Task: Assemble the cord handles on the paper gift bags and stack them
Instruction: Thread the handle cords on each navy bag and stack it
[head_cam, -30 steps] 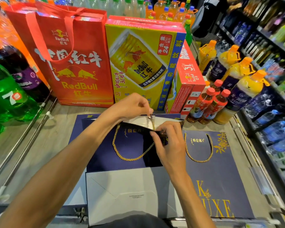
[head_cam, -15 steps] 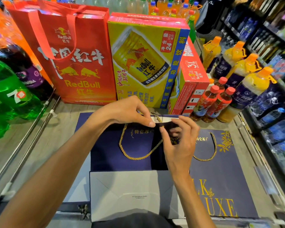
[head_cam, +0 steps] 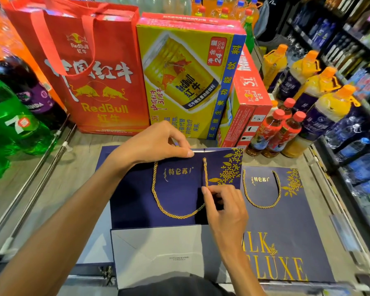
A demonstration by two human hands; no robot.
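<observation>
A flat navy paper gift bag (head_cam: 137,195) with gold print lies on the counter, its grey folded base (head_cam: 156,251) toward me. A gold cord handle (head_cam: 158,201) loops across its front. My left hand (head_cam: 152,146) grips the bag's top edge, thumb along the rim. My right hand (head_cam: 222,206) pinches the cord's right strand below its hole. To the right lies a second navy bag (head_cam: 286,227) with its own gold cord (head_cam: 261,195) fitted. More navy paper shows under the first bag at the left.
A red RedBull bag (head_cam: 90,82) and yellow RedBull cartons (head_cam: 188,77) stand behind the bags. Green and dark soda bottles (head_cam: 13,120) crowd the left, red-capped and orange-capped bottles (head_cam: 286,129) the right. Shelves (head_cam: 355,60) run along the far right. Metal rails (head_cam: 36,167) cross the left counter.
The bag's top flap has been flattened, so its gold-flower corner now shows. My right hand slid down from the rim with the cord's right strand. My left hand stays at the top edge.
</observation>
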